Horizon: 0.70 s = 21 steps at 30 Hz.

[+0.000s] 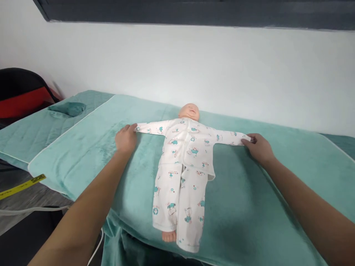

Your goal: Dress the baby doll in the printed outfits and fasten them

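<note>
A baby doll [189, 111] lies on its back on a green padded bed, its head toward the wall. It is dressed in a white printed long-sleeved top [188, 147] and matching pants [179, 203]. One bare foot [169, 236] shows below a pant leg; the other foot is hidden in the cloth. Both sleeves stretch out sideways. My left hand [126, 138] pinches the cuff of the sleeve on the left. At the opposite cuff, my right hand [258, 147] grips the sleeve end between thumb and fingers. The doll's hands are hidden.
The green bed cover [83, 147] has a face hole [68, 109] at its left end. A white wall [222, 70] rises behind the bed. A black and red chair [24, 96] stands at the left. A yellow strip [22, 187] and a white cable [36, 210] are at lower left.
</note>
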### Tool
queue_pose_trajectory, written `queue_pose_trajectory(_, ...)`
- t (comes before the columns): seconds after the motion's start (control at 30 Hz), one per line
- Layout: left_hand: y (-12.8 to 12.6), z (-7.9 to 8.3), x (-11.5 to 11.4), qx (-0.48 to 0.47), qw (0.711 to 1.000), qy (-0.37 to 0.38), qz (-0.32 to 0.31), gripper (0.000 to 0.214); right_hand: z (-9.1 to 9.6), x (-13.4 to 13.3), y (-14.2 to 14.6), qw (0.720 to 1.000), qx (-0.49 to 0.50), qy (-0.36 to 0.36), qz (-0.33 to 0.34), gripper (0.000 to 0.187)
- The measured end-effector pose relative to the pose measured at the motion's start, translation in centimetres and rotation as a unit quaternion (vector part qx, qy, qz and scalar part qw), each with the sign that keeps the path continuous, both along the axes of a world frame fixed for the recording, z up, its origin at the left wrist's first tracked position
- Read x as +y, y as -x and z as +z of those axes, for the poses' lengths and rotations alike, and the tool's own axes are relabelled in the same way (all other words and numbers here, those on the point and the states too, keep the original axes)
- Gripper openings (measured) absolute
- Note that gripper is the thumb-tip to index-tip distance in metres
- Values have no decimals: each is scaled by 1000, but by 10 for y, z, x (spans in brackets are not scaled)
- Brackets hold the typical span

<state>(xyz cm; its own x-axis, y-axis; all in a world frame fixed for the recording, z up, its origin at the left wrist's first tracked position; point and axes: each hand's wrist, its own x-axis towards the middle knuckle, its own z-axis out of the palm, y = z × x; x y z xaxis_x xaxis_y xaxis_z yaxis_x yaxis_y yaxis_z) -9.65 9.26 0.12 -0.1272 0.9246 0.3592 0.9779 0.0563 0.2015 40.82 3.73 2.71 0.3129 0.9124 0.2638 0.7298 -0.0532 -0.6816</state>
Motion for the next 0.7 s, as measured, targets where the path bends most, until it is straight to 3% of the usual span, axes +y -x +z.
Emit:
queue_pose_trajectory(0.27,7,-1,17,-53,996,-16,69,40,-13,6,3,996,2,-40,-77,12)
queue_pose_trajectory(0.47,4,-1,12,-5,999,15,28,42,-18,0,12,991,-54,-74,-94,18)
queue_pose_trajectory(0.57,3,-2,5,-17,1000,13,15,47,-22,-7,27,986,-107,-111,-66,24)
queue_pose_trajectory(0.7,-2,-4,-2,-34,999,-27,-13,53,-27,-17,59,975,-129,-176,28,28)
